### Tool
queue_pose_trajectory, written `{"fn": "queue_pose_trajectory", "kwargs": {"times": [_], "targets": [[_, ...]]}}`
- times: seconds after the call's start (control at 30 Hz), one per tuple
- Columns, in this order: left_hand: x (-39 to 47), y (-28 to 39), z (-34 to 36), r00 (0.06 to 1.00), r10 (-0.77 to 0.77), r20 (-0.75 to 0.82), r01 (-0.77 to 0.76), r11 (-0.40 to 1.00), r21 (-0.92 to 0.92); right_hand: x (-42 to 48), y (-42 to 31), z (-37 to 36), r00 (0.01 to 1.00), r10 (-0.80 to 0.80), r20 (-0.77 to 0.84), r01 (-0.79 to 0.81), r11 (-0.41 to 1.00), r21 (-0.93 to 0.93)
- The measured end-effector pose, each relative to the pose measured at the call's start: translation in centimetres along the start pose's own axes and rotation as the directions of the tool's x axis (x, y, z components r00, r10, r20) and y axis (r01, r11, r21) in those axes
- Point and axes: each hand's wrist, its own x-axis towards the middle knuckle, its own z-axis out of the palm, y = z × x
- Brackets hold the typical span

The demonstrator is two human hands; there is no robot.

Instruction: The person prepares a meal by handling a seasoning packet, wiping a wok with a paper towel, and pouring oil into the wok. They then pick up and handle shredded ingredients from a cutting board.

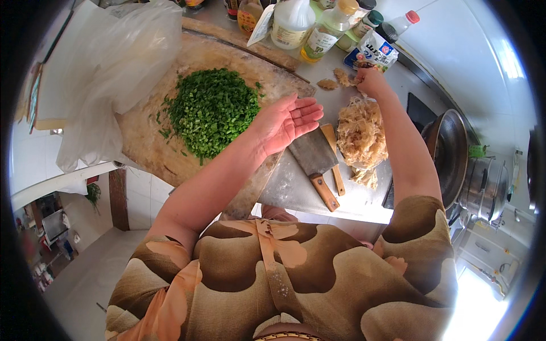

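Note:
My left hand (289,121) is held palm up with nothing in it, above the right edge of a wooden cutting board (145,140). On the board lies a mound of chopped green leaves and stalks (215,113), left of that hand. A cleaver (315,153) with a wooden handle rests just below the hand, partly over a flat wooden tool (338,177). My right hand (370,83) is curled beside a few small light-brown pieces (337,80) and below a printed seasoning packet (376,52); whether its fingers hold anything is unclear. Nearer me sits a heap of pale-brown shredded food (362,132).
Bottles and jars, among them a clear oil bottle (323,40) and a white jug (292,25), line the back. A plastic bag (119,76) covers the board's left side. At the right are a dark wok (452,157) and a steel pot (484,187).

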Motion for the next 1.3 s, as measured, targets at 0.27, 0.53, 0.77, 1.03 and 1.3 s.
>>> {"fn": "queue_pose_trajectory", "kwargs": {"times": [0.27,0.53,0.77,1.03,1.3], "targets": [[3.8,1.5,1.2,0.999,0.044,0.021,-0.045,0.998,0.045,-1.4,-2.0,-3.9,0.952,0.263,0.156,-0.301,0.899,0.32],[9.5,1.1,3.8,0.997,0.045,-0.064,-0.036,0.989,0.141,-4.7,-8.0,-11.5,0.982,0.19,0.01,-0.16,0.792,0.589],[10.1,0.4,6.6,0.974,0.089,0.209,-0.078,0.995,-0.064,-6.9,-16.5,-14.1,0.985,-0.131,-0.112,0.151,0.97,0.191],[8.0,1.6,6.7,0.981,0.071,0.182,-0.04,0.985,-0.166,-6.8,-16.9,-15.3,0.931,-0.132,-0.342,0.242,0.922,0.302],[5.7,1.7,3.5,0.997,0.072,0.033,-0.071,0.997,-0.037,-3.7,-4.4,-9.1,0.996,0.064,0.063,-0.08,0.956,0.283]]}}
